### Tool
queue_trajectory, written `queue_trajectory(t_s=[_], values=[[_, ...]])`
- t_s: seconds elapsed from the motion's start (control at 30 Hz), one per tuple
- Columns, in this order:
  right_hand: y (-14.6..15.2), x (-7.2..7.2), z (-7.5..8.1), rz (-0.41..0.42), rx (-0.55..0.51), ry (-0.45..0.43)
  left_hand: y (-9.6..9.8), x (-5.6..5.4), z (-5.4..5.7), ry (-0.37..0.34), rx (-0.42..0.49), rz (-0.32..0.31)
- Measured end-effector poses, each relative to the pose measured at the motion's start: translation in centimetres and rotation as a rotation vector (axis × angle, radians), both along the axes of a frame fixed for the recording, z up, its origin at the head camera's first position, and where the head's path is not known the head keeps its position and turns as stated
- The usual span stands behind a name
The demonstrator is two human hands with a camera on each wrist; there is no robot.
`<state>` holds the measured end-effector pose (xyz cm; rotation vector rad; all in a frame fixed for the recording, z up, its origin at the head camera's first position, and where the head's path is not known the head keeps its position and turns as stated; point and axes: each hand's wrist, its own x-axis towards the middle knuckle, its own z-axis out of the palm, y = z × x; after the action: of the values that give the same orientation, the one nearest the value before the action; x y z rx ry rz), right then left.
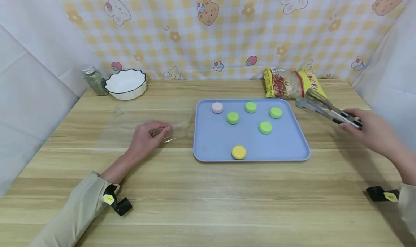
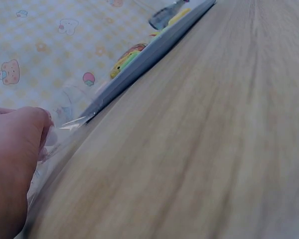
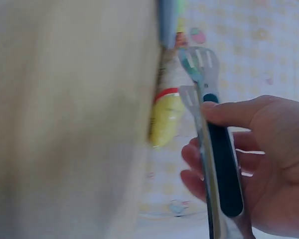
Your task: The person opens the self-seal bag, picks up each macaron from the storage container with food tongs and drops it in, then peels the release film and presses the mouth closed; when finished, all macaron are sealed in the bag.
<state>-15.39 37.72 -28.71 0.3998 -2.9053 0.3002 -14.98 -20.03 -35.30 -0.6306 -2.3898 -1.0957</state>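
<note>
My left hand (image 1: pixel 147 137) pinches the edge of a clear plastic bag (image 2: pixel 74 124) between thumb and fingers, left of the tray. The sheer plastic spreads faintly over the table around that hand. In my right hand (image 1: pixel 373 131) is a pair of metal tongs (image 1: pixel 325 109) with dark grips, the thumb pressing one arm. Their slotted heads point left, off the tray's right edge, and a bit of green shows at the tips. On the blue tray (image 1: pixel 208 138) lie several green macarons (image 1: pixel 265 127), a pale pink macaron (image 1: pixel 217 107) at the back left and a yellow macaron (image 1: pixel 238 152) in front.
Behind the tray lies a yellow and clear food packet (image 1: pixel 286 84), close to the tongs. At the back left, a white scalloped bowl (image 1: pixel 126 84) stands beside a glass jar (image 1: pixel 94 81) with a metal lid. A patterned curtain (image 1: pixel 195 41) hangs behind the wooden table.
</note>
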Motion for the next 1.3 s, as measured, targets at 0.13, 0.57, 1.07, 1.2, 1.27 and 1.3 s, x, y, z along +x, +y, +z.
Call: queue_trajectory(t_s=[0.13,0.57,1.07,1.2,1.27,1.3], values=[[-1.0,0.7,1.9,-0.013,-0.044,0.108,-0.2,0.0,0.0,0.027,0.012,0.002],[-3.6,-0.8,4.3,0.085,-0.012,0.028,-0.3,0.0,-0.4,0.065,0.066,0.009],[-3.9,-1.3,2.0,0.131,-0.017,-0.105,-0.2,-0.1,-0.2,0.102,0.058,-0.002],[-3.9,-1.1,1.7,0.147,-0.042,-0.102,-0.2,-0.2,-0.1,0.114,0.052,-0.005],[-3.8,-1.0,1.6,0.158,-0.045,-0.081,-0.1,-0.2,-0.1,0.116,0.055,-0.009],[-3.8,-1.0,1.5,0.166,-0.043,-0.068,-0.1,-0.3,-0.1,0.116,0.058,-0.011]])
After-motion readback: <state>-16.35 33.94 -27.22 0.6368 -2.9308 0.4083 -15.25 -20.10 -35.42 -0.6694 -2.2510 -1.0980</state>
